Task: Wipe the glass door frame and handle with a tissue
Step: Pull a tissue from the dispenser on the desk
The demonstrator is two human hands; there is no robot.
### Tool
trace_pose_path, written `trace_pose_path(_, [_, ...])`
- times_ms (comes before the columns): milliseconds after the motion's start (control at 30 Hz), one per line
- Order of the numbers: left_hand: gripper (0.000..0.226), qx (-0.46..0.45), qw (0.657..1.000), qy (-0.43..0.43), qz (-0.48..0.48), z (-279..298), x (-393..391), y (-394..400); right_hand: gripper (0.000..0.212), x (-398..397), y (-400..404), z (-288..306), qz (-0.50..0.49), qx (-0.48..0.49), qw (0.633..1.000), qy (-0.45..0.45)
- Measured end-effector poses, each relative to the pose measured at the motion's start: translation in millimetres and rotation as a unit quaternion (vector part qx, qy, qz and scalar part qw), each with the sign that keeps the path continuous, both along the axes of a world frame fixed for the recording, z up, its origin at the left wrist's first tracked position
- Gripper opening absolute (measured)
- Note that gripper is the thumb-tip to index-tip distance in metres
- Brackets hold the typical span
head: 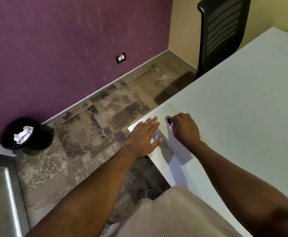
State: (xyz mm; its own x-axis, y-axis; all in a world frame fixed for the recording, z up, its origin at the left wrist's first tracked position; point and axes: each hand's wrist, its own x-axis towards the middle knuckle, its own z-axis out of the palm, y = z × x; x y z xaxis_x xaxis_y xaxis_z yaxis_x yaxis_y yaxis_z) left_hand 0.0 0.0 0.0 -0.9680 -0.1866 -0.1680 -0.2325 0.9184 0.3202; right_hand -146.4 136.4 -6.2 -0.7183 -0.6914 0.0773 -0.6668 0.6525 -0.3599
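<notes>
The left hand (144,135) lies flat with straight fingers on the white tissue (154,134) at the table (242,108) edge, while the right hand (184,128) just beside it pinches the tissue's upper part.

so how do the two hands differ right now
The left hand lies flat with straight, spread fingers, near the corner of the white table. The right hand is curled, fingertips at a small shiny round thing, further in from the table's edge. Both are bare and over the table.

Chair (223,31) top beyond upper edge
</notes>
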Motion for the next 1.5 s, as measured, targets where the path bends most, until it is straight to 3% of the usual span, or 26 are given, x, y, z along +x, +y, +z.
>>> trace_pose_path(167, [0.076, -0.046, 0.995, -0.082, -0.04, -5.8, -22.5, 11.6, 0.031, -23.5, 19.4, -8.8, 0.132, 0.148, 0.976, 0.087])
trace_pose_path(367, [0.08, -0.052, 0.988, -0.135, -0.047, -9.1, -30.4, 17.5, 0.046, -31.5, 11.9, -16.1, 0.158, 0.124, 0.978, 0.056])
trace_pose_path(467, [0.082, -0.042, 0.988, -0.145, -0.042, -9.5, -30.6, 19.0, 0.04, -32.5, 9.9, -19.9, 0.198, 0.149, 0.962, 0.111])
trace_pose_path(733, [0.085, -0.048, 0.989, -0.136, -0.039, -19.9, -32.1, 15.8, 0.055, -36.2, -0.8, -28.3, 0.155, 0.16, 0.975, 0.027])
trace_pose_path(1167, [0.083, -0.053, 0.991, -0.124, -0.022, -29.0, -33.1, 17.7, 0.054, -39.4, -4.9, -33.9, 0.146, 0.153, 0.977, 0.039])
trace_pose_path(1367, [0.08, -0.069, 0.989, -0.13, -0.032, -29.3, -35.1, 11.9, 0.045, -37.4, -2.9, -30.6, 0.159, 0.136, 0.967, 0.144])
trace_pose_path(1500, [0.079, -0.049, 0.99, -0.13, -0.019, -29.3, -36.8, 13.1, 0.051, -38.7, -3.4, -32.8, 0.178, 0.153, 0.966, 0.111])
